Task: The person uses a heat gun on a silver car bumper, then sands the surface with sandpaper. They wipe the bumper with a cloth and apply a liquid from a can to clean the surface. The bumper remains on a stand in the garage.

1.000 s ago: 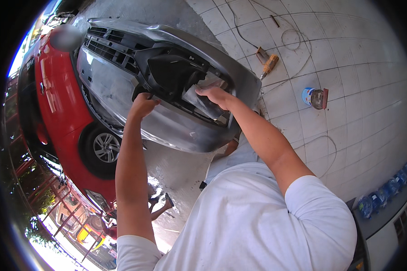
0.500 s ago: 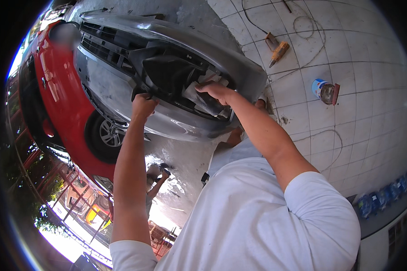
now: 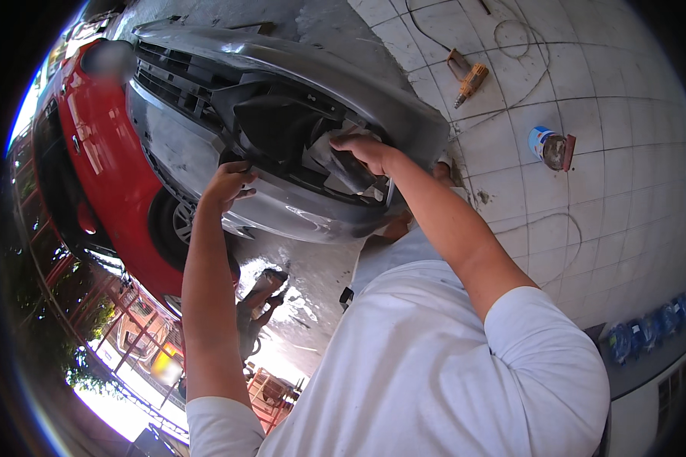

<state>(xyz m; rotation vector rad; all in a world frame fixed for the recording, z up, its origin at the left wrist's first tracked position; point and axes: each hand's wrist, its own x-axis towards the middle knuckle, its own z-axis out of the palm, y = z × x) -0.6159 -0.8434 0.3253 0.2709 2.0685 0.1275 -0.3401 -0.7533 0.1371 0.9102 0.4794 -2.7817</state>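
A large grey car bumper (image 3: 305, 209) lies across the upper middle, with a black plastic recess (image 3: 274, 126) in it. My right hand (image 3: 366, 152) reaches into the opening at the bumper's right end, fingers closed on a crumpled pale grey sheet (image 3: 322, 154); its material I cannot make out. My left hand (image 3: 230, 185) rests at the near edge of the bumper, left of the recess, fingers apart and nothing visible in them. Part of its fingertips is hidden against the edge.
A red car (image 3: 107, 152) stands at the left. On the tiled floor at the right are an orange heat gun (image 3: 471, 85) with a cord and a blue-and-white can (image 3: 543, 145) with a reddish-brown piece against it. Another person (image 3: 255, 305) is low beyond my left arm. Blue bottles (image 3: 648, 335) line the right.
My left hand has shifted slightly left and down along the bumper edge, and its fingers have loosened. My right hand stays at the pale sheet. The person in the background has shifted.
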